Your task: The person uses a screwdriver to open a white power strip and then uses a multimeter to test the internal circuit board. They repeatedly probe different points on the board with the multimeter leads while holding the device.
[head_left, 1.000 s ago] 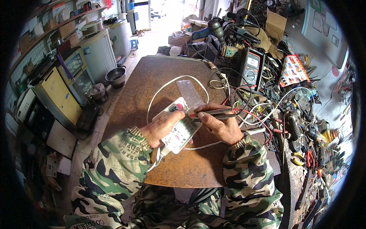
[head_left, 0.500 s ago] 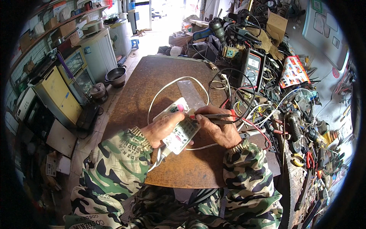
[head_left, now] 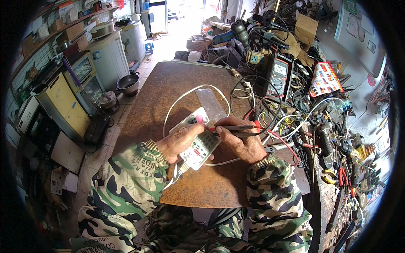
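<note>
My left hand (head_left: pixel 181 142) is closed around a white power strip (head_left: pixel 203 146), its thumb lying across the socket face. The strip is tilted over the wooden table, with a pink round spot near its far end. A white plug (head_left: pixel 183 168) sits at the strip's near end. Pinched together in my right hand (head_left: pixel 244 145) are two multimeter test probes (head_left: pixel 239 127), one with a red lead and one with a black. Their tips point at the strip's sockets beside my left thumb; exact contact is hidden by the fingers. The multimeter (head_left: pixel 279 78) stands at the right, its display lit.
Under the strip, the brown table (head_left: pixel 143 105) carries a looped white cord (head_left: pixel 167 110) and a clear plastic bag (head_left: pixel 211 102). Tangled wires and tools, including red-handled pliers (head_left: pixel 343 177), crowd the right side. A dark pot (head_left: pixel 128 84) and old appliances stand on the left.
The reading on the multimeter's display has changed. Both hands, the strip and the probes keep nearly the same place.
</note>
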The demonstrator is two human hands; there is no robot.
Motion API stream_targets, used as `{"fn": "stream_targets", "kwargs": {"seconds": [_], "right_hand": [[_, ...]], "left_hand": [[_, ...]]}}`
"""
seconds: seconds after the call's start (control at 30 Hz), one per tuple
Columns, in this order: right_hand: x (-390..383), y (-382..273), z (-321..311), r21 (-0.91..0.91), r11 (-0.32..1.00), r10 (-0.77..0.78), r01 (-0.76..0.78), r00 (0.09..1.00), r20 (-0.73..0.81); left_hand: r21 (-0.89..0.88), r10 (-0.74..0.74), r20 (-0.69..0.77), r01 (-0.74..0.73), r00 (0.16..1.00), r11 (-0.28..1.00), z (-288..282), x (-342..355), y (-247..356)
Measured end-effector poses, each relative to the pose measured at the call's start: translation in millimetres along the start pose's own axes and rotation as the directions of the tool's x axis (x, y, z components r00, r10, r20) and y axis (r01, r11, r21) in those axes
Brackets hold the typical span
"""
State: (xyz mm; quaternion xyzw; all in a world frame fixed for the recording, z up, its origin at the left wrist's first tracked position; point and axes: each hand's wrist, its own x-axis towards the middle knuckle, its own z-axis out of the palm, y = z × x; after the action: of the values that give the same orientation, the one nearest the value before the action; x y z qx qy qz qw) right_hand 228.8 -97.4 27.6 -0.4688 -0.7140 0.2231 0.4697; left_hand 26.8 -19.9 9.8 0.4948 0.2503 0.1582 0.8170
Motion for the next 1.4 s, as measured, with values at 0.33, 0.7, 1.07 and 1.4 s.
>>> {"fn": "stream_targets", "kwargs": {"seconds": [0.33,0.7,1.07,1.4], "right_hand": [[1,-2,1,0.004,1.0,0.014,-0.014,1.0,0.003],[1,-1,-2,0.281,0.932,0.245,-0.23,0.969,-0.017],[8,29,-22,0.561,0.799,0.418,-0.216,0.871,-0.259],[11,21,-26,0.679,0.688,0.444,-0.255,0.888,-0.117]], "left_hand": [[0.022,0.001,-0.024,-0.001,1.0,1.0,1,-1,2],[0.032,0.017,-0.021,-0.016,1.0,0.999,-2,-6,4],[0.001,0.256,0.048,-0.256,0.965,0.967,-20,10,-1],[-0.056,0.368,-0.11,-0.375,0.923,0.925,-21,7,5]]}}
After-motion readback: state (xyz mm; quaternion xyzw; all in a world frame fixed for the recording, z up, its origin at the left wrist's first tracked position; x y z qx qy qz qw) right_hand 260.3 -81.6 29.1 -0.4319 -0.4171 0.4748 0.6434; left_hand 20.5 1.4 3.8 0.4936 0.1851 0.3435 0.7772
